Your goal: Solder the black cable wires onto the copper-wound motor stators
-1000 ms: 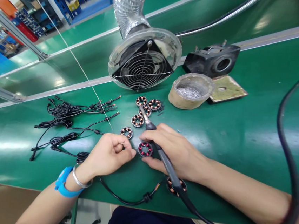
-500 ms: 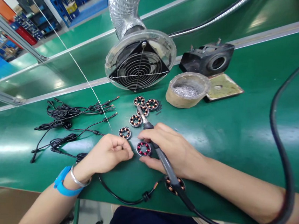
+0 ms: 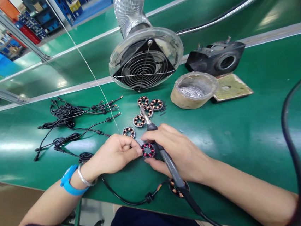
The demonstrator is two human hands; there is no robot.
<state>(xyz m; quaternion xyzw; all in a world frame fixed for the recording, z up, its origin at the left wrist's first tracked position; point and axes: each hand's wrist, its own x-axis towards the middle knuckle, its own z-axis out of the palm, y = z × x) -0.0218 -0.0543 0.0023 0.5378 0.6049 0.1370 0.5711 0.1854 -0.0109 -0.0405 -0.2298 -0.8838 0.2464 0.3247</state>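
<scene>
My right hand (image 3: 181, 151) is closed round a soldering iron (image 3: 169, 162), its metal tip pointing away over the group of stators. Beside that hand's thumb and index finger is a small ring stator with red windings (image 3: 148, 150). My left hand (image 3: 117, 153) is closed in a pinch on a thin solder wire (image 3: 129, 145), with its fingertips at the stator's left edge. Several copper-wound stators (image 3: 139, 121) lie just beyond my hands. Another stator with a cable attached (image 3: 177, 188) is partly hidden under the iron's handle.
Bundled black cables (image 3: 68, 112) lie at the left. A fume extractor fan (image 3: 145, 68) hangs behind the stators. At the back right are a round pot of metal bits (image 3: 185, 101), a black iron holder (image 3: 211, 60) and a square pad (image 3: 235, 89). The iron's cord (image 3: 289, 126) loops at right.
My left hand has moved right, bringing its pinched fingertips to the red-wound stator's edge. The right hand keeps its hold on the iron. The whole view has shifted slightly.
</scene>
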